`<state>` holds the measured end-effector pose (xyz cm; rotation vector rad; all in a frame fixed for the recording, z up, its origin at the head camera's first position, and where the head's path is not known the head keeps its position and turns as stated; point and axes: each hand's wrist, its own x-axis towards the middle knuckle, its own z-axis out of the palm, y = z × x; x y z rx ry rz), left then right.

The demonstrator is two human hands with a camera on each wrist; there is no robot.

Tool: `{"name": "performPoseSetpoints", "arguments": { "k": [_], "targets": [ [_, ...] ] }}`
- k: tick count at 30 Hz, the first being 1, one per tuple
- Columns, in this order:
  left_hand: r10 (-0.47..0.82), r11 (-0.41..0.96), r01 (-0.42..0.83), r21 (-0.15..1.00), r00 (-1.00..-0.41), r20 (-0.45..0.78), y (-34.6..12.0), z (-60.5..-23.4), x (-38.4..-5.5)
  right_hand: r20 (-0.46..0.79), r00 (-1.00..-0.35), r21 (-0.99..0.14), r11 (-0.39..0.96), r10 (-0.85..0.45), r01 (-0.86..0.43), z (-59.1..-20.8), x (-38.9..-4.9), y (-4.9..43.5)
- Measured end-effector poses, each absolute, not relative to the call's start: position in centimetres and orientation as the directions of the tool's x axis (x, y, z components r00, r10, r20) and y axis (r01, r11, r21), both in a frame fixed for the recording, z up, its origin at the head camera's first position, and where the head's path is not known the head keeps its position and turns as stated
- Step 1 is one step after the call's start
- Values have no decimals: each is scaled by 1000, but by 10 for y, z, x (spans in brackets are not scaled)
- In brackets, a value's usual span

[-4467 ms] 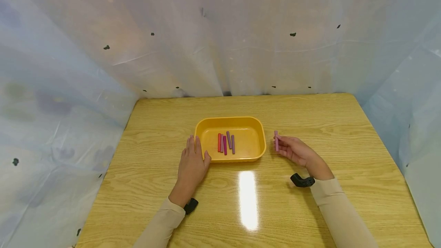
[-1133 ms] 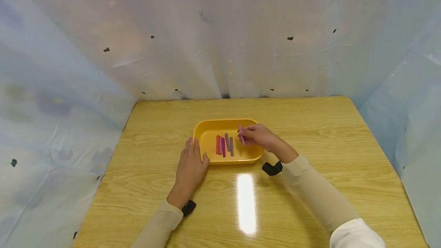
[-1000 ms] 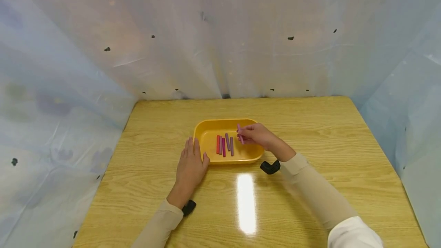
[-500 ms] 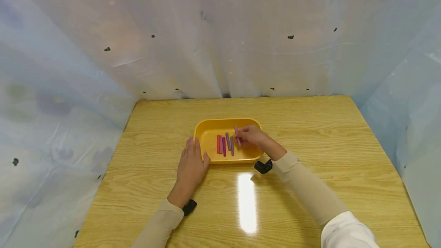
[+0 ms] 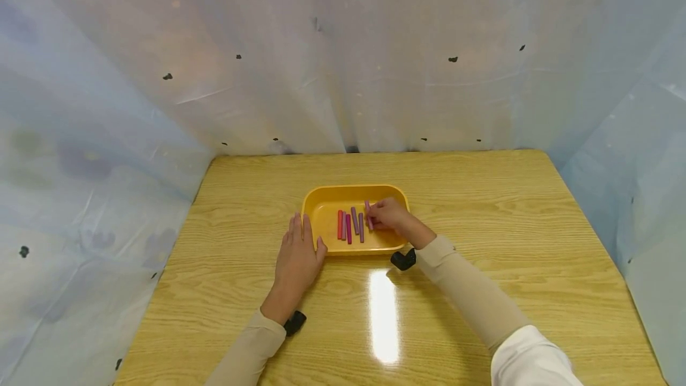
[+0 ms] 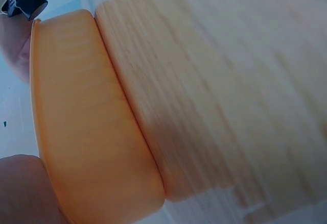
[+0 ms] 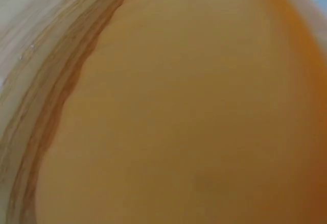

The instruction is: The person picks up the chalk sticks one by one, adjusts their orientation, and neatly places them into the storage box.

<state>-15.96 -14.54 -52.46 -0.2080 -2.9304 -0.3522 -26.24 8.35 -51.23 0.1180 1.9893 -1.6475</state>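
My right hand point(image 5: 393, 216) pinches a pinkish-purple, chalk-like stick point(image 5: 367, 207) low inside the yellow tray point(image 5: 354, 187), toward its right side. To the left of it lie several similar sticks side by side, among them a red stick point(image 5: 340, 225), a magenta stick point(image 5: 349, 229) and a purple stick point(image 5: 361, 228). My left hand point(image 5: 298, 255) rests at the tray's left end, fingers straight along the rim and thumb at the front edge. The left wrist view shows the tray's outer wall point(image 6: 92, 117). Only the tray wall point(image 7: 168, 101) fills the right wrist view, blurred.
The tray stands mid-table on a wood-grained table point(image 5: 241, 195). A bright reflection point(image 5: 383, 314) lies on the tabletop in front of it. Pale plastic sheeting point(image 5: 343, 64) hangs behind and at both sides. Each wrist wears a black camera, such as the right camera point(image 5: 403, 260).
From right of the tray, my right hand has carried the stick left and down into it, close to the row of sticks. My left hand has kept its place.
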Motion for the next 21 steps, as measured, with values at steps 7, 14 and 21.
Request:
{"name": "performPoseSetpoints", "arguments": {
  "k": [7,14,21],
  "targets": [
    [129,964,176,200,-965,227,-146,-526,-160,-465,-851,-877,262,-243,404,-516,-264,82],
    [137,963,189,192,-957,255,-146,-527,-161,-463,-857,-874,277,-226,399,-517,-264,82],
    [132,962,179,204,-965,226,-146,-526,-160,-455,-862,-878,273,-222,393,-518,-264,81]
  ]
}}
